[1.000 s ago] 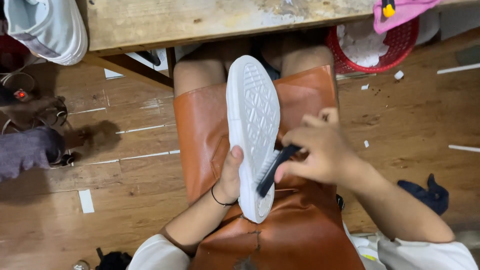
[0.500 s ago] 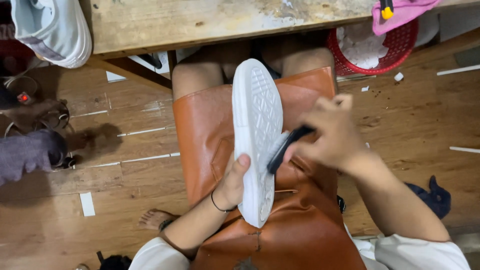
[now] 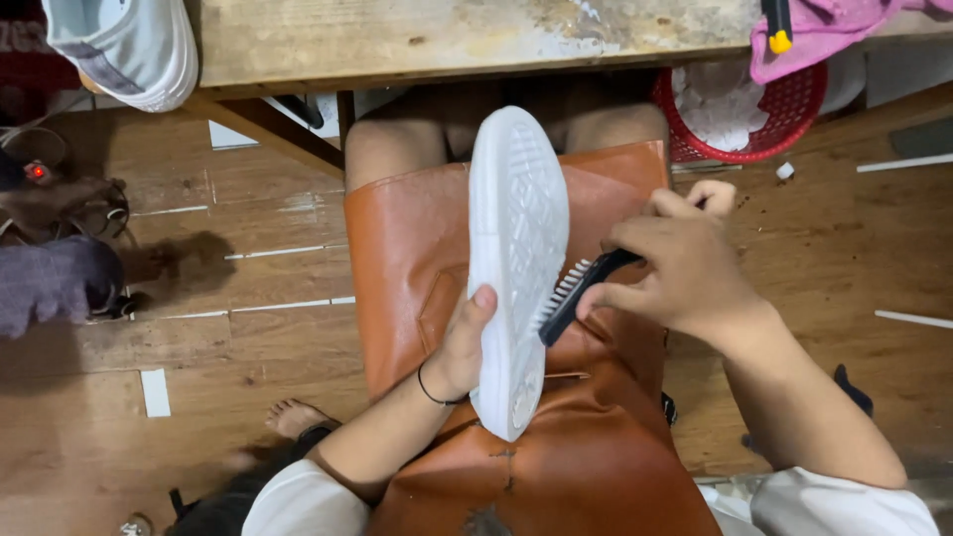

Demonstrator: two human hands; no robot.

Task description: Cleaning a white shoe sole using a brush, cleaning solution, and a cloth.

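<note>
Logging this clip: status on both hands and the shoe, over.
Left hand grips white shoe, sole up, over brown apron. Right hand holds black brush, bristles on the sole. Nothing in the way.

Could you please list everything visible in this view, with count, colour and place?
shoe: one, white sole facing up, over the lap
brush: one, black with pale bristles, against the sole's right edge
apron: one, brown leather, across the lap
bench: one, worn wood, along the top
sneaker: one, white and grey, top left
basket: one, red, holding white scraps, top right
cloth: one, pink, on the bench's right end
sandals: dark, count unclear, left on the floor
left hand: grips the shoe's left edge
right hand: holds the brush
</note>
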